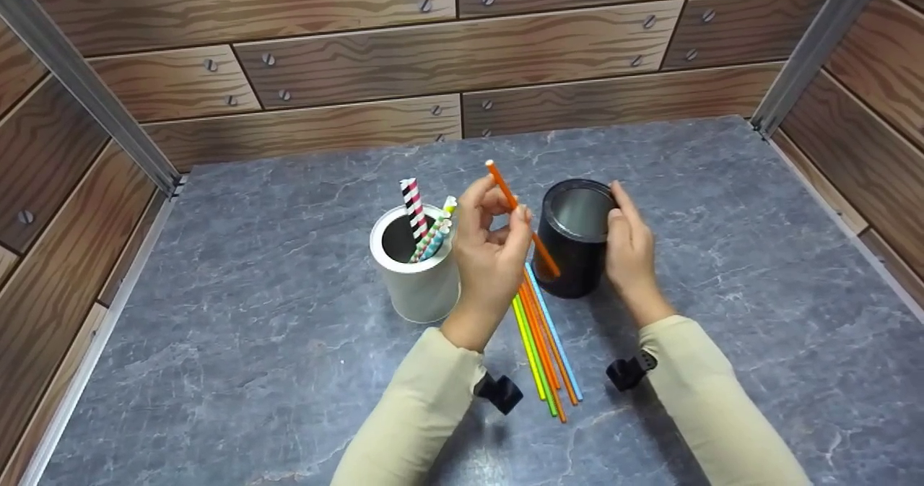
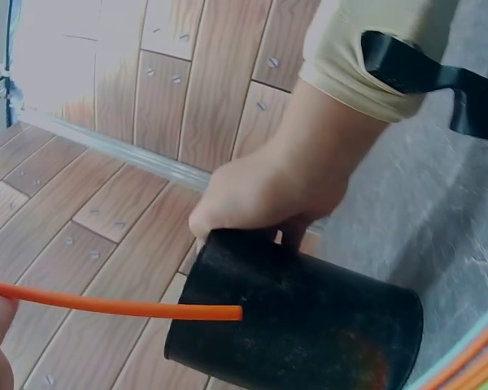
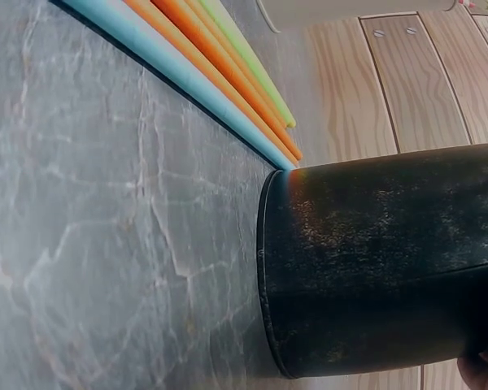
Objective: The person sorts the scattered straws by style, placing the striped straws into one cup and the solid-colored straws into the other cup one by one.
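Between thumb and fingers, my left hand (image 1: 492, 251) pinches an orange straw (image 1: 543, 251), which slants down to the right. The straw's lower end overlaps the outer side of a black cup (image 1: 577, 269) in the head view. My right hand (image 1: 632, 255) holds that cup at its right side, near the rim, and some of its fingers are hidden behind the cup. Upright on the table, the cup has its mouth facing up. In the left wrist view the free end of the orange straw (image 2: 171, 310) lies across the cup's dark wall (image 2: 309, 325).
Several plain straws (image 1: 543, 341) in yellow, green, orange and blue lie on the grey marbled table (image 1: 253, 327) between the forearms. Left of them stands a white cup (image 1: 419, 294) with patterned paper straws (image 1: 413, 208) leaning in it. Wood-patterned panels (image 1: 346, 67) enclose the table.
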Action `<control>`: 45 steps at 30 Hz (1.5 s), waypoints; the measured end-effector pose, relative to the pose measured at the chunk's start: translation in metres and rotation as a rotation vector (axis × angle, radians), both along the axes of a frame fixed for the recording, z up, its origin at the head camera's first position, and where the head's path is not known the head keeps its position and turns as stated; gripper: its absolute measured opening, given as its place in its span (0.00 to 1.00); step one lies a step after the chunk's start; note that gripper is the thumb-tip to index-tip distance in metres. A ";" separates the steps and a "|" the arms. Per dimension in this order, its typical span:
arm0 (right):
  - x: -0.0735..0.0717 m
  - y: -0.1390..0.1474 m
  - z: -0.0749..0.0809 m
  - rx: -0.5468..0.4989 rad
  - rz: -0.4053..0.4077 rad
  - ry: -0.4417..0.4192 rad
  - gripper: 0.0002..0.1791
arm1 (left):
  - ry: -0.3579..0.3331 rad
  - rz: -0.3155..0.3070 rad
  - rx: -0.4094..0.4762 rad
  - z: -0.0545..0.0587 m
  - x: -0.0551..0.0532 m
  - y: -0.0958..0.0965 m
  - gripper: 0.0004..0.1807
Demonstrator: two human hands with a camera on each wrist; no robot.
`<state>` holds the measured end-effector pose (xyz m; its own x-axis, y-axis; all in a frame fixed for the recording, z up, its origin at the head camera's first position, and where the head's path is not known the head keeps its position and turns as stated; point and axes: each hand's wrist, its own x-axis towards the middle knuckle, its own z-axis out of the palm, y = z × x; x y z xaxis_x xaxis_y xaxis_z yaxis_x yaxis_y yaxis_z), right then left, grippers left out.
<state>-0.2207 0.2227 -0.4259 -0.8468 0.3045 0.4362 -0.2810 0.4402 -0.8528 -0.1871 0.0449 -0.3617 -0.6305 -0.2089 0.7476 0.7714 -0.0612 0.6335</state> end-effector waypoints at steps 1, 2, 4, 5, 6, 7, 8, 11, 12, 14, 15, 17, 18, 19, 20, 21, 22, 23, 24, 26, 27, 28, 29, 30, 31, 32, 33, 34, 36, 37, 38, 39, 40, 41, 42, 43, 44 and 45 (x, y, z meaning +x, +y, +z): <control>0.000 0.000 0.000 0.001 0.001 -0.001 0.24 | 0.008 -0.008 0.016 0.001 0.000 0.001 0.23; 0.000 0.000 0.000 0.004 0.002 -0.001 0.24 | 0.015 -0.016 0.033 0.003 -0.001 0.002 0.24; 0.000 0.000 0.000 0.011 0.001 -0.005 0.24 | 0.025 -0.024 0.062 0.006 -0.002 0.004 0.24; 0.000 0.000 0.000 0.014 0.001 -0.004 0.24 | 0.028 -0.026 0.072 0.008 -0.003 0.005 0.24; -0.001 0.001 0.000 0.015 0.001 -0.003 0.24 | 0.034 -0.027 0.081 0.009 -0.004 0.006 0.24; -0.001 0.000 0.000 0.007 0.007 0.001 0.24 | 0.043 -0.022 0.084 0.011 -0.006 0.006 0.24; -0.001 0.000 0.000 0.007 0.008 0.005 0.24 | 0.052 -0.017 0.093 0.012 -0.007 0.007 0.24; -0.001 -0.001 0.001 0.003 0.010 0.014 0.23 | 0.071 0.005 0.115 0.014 -0.011 0.008 0.24; -0.001 -0.001 0.001 0.000 0.012 0.019 0.23 | 0.075 0.014 0.119 0.013 -0.012 0.009 0.24; 0.000 -0.002 0.002 -0.004 0.013 0.022 0.23 | 0.080 0.022 0.127 0.011 -0.014 0.010 0.24; 0.000 -0.002 0.002 -0.007 0.013 0.022 0.23 | 0.080 0.025 0.127 0.009 -0.014 0.010 0.24; 0.000 -0.002 0.002 -0.015 0.011 0.023 0.23 | 0.075 0.027 0.118 0.006 -0.015 0.012 0.24; 0.000 -0.002 0.002 -0.018 0.011 0.021 0.23 | 0.073 0.027 0.112 0.003 -0.016 0.012 0.24; 0.000 -0.002 0.002 -0.020 0.010 0.019 0.23 | 0.070 0.023 0.110 0.001 -0.016 0.013 0.24; 0.000 -0.002 0.002 -0.023 0.010 0.019 0.23 | 0.068 0.018 0.107 -0.001 -0.016 0.014 0.24; 0.000 -0.002 0.002 -0.025 0.011 0.020 0.23 | 0.067 0.012 0.106 -0.003 -0.017 0.015 0.24; 0.000 -0.002 0.002 -0.026 0.012 0.021 0.23 | 0.066 0.007 0.102 -0.004 -0.017 0.016 0.23; -0.001 -0.002 0.001 -0.025 0.012 0.023 0.23 | 0.064 0.003 0.099 -0.006 -0.017 0.017 0.23; -0.001 -0.002 0.001 -0.024 0.013 0.025 0.23 | 0.065 0.001 0.093 -0.008 -0.017 0.018 0.23; 0.000 -0.002 0.001 -0.023 0.013 0.035 0.23 | 0.065 0.000 0.081 -0.012 -0.018 0.021 0.22; -0.001 -0.002 0.000 -0.023 0.012 0.038 0.24 | 0.059 0.006 0.070 -0.014 -0.018 0.023 0.22; -0.001 -0.001 0.000 -0.022 0.012 0.040 0.24 | 0.056 0.006 0.062 -0.016 -0.018 0.024 0.22; -0.001 -0.001 0.000 -0.020 0.013 0.042 0.24 | 0.053 0.008 0.052 -0.018 -0.019 0.026 0.22; -0.001 -0.001 0.000 -0.018 0.012 0.044 0.24 | 0.048 0.012 0.038 -0.020 -0.019 0.027 0.22; -0.001 -0.001 -0.001 -0.018 0.012 0.045 0.24 | 0.043 0.012 0.025 -0.023 -0.020 0.028 0.22; -0.002 -0.001 -0.001 -0.020 0.014 0.045 0.24 | 0.038 0.011 0.010 -0.025 -0.020 0.030 0.22; -0.002 -0.001 -0.001 -0.021 0.015 0.046 0.24 | 0.033 0.008 -0.004 -0.027 -0.021 0.031 0.22; -0.002 -0.001 -0.001 -0.022 0.017 0.048 0.24 | 0.030 0.005 -0.017 -0.029 -0.022 0.032 0.22; -0.002 -0.002 -0.001 -0.022 0.016 0.050 0.24 | 0.016 0.011 -0.047 -0.033 -0.023 0.035 0.22; -0.002 -0.002 -0.001 -0.023 0.016 0.052 0.24 | 0.010 0.009 -0.056 -0.035 -0.024 0.036 0.22; -0.002 -0.002 -0.001 -0.024 0.016 0.056 0.24 | 0.000 0.008 -0.063 -0.037 -0.025 0.037 0.21; -0.002 -0.002 -0.001 -0.021 0.014 0.060 0.23 | -0.010 0.006 -0.069 -0.038 -0.026 0.039 0.21; -0.002 -0.003 -0.001 -0.021 0.013 0.064 0.23 | -0.022 0.003 -0.073 -0.040 -0.027 0.040 0.21; -0.002 -0.002 -0.001 -0.020 0.011 0.067 0.23 | -0.033 -0.003 -0.077 -0.041 -0.027 0.041 0.21; -0.002 -0.002 -0.001 -0.019 0.009 0.068 0.23 | -0.044 -0.017 -0.073 -0.042 -0.028 0.042 0.21; -0.001 -0.002 -0.002 -0.020 0.008 0.067 0.23 | -0.056 -0.029 -0.071 -0.043 -0.028 0.044 0.21; -0.002 -0.001 -0.002 -0.021 0.007 0.066 0.23 | -0.071 -0.038 -0.073 -0.044 -0.028 0.045 0.21; -0.001 0.000 -0.003 -0.020 0.005 0.063 0.23 | -0.084 -0.046 -0.074 -0.045 -0.028 0.046 0.21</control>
<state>-0.2220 0.2225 -0.4291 -0.8192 0.3096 0.4828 -0.3368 0.4217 -0.8419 -0.2156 0.0908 -0.4070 -0.6994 -0.1242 0.7039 0.7127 -0.0456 0.7000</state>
